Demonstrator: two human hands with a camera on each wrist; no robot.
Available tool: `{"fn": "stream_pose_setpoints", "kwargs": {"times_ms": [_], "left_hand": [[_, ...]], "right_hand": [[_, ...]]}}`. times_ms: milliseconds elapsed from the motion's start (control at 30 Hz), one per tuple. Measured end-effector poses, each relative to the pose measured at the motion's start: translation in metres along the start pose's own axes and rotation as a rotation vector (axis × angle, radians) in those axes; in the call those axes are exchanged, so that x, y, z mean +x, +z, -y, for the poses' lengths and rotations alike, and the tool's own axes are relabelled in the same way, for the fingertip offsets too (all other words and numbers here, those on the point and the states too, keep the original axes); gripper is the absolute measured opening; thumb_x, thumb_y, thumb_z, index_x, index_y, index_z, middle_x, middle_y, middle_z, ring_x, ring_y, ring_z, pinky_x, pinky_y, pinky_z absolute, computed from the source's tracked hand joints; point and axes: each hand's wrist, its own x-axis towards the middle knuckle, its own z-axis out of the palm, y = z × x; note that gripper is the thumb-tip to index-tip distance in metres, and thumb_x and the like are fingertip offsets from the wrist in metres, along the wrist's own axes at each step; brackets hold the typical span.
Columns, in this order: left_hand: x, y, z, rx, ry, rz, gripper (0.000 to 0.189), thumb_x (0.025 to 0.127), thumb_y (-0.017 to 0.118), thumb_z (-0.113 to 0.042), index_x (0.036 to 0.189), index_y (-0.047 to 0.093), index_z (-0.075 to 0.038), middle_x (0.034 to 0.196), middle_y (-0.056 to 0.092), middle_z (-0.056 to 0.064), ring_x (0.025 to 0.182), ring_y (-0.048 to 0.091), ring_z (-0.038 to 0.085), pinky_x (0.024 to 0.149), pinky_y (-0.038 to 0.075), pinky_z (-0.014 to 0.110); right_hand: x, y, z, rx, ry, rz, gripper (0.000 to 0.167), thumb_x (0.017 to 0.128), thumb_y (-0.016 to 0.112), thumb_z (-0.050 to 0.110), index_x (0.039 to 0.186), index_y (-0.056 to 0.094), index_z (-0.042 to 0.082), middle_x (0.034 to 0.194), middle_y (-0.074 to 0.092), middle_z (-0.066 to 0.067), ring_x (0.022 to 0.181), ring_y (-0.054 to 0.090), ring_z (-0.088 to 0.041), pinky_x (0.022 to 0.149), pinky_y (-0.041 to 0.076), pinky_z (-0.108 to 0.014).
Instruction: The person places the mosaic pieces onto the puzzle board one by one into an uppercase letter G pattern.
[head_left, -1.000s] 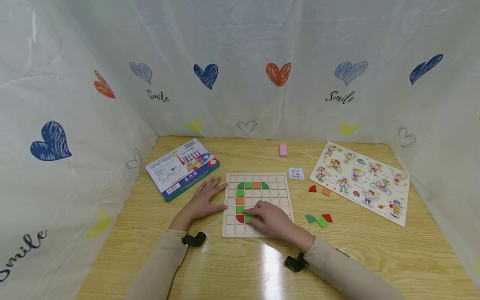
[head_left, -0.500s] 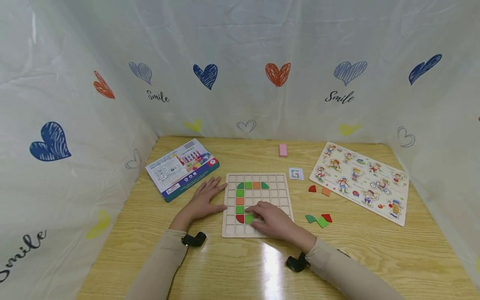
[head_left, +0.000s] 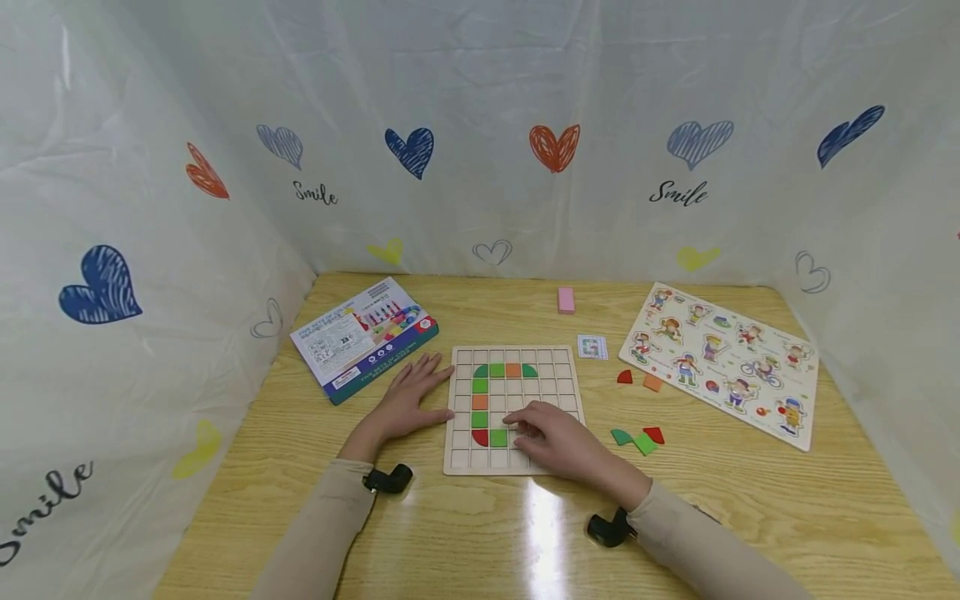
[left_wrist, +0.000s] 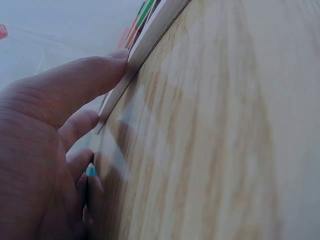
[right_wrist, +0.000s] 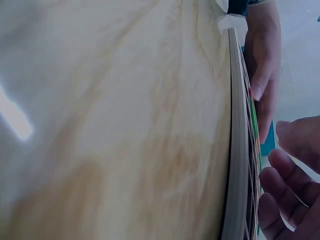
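Note:
A wooden grid board (head_left: 461, 459) lies on the table with green, orange and red tiles set in a C-like outline. My left hand (head_left: 406, 402) rests at its left side, fingers spread, and in the left wrist view the thumb (left_wrist: 95, 75) touches the board's edge. Over the board's lower middle hovers my right hand (head_left: 558, 440), fingers loosely bent with nothing between them. Just left of its fingertips, a green square tile (head_left: 498, 438) sits beside a red quarter-round tile (head_left: 480, 437). In the right wrist view, thumb and fingers stand apart above the board.
Loose tiles lie right of the board: a green square (head_left: 645, 444), an orange square (head_left: 652, 382) and several quarter-rounds. A small pattern card (head_left: 592, 347) and a pink block (head_left: 566, 301) lie behind. A picture puzzle board (head_left: 720, 367) is at right, a game box (head_left: 365, 339) at left.
My right hand has drawn back to the right from the green square tile, which now shows whole in its cell. The left hand has stayed still.

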Motion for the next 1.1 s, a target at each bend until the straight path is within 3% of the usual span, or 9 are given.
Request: {"fn": "stream_pose_setpoints", "kwargs": {"times_ms": [467,700,967,1100], "left_hand": [[0.000,0.000,0.002,0.004,0.007,-0.003,0.084,0.092,0.070,-0.051,0.161,0.032,-0.021,0.171,0.012,0.008,0.157,0.001,0.028,0.126,-0.002,0.049],[0.001,0.002,0.005,-0.005,0.015,-0.013,0.084,0.092,0.071,-0.051,0.161,0.033,-0.021,0.171,0.012,0.008,0.157,0.001,0.028,0.125,-0.001,0.050],[0.001,0.002,0.004,-0.006,0.011,-0.009,0.084,0.092,0.071,-0.050,0.161,0.033,-0.021,0.171,0.012,0.008,0.157,0.001,0.028,0.126,-0.001,0.049],[0.001,0.002,0.004,-0.011,0.009,-0.010,0.084,0.092,0.071,-0.050,0.161,0.033,-0.021,0.171,0.012,0.008,0.157,0.001,0.027,0.126,-0.001,0.049]], "right_hand": [[-0.052,-0.054,-0.050,-0.056,0.179,-0.146,0.026,0.095,0.073,0.012,0.120,0.072,0.011,0.094,0.061,0.011,0.083,0.056,-0.007,0.071,0.049,-0.027],[-0.077,-0.074,-0.066,-0.092,0.243,-0.179,0.027,0.096,0.072,0.012,0.122,0.071,0.008,0.095,0.064,0.007,0.083,0.058,-0.008,0.069,0.050,-0.030],[-0.095,-0.090,-0.078,-0.117,0.272,-0.181,0.029,0.095,0.073,0.013,0.123,0.071,0.006,0.097,0.063,0.004,0.083,0.055,-0.010,0.067,0.047,-0.029],[-0.099,-0.095,-0.085,-0.137,0.307,-0.208,0.032,0.096,0.072,0.015,0.126,0.069,0.004,0.102,0.063,-0.004,0.086,0.056,-0.017,0.069,0.048,-0.033]]}}
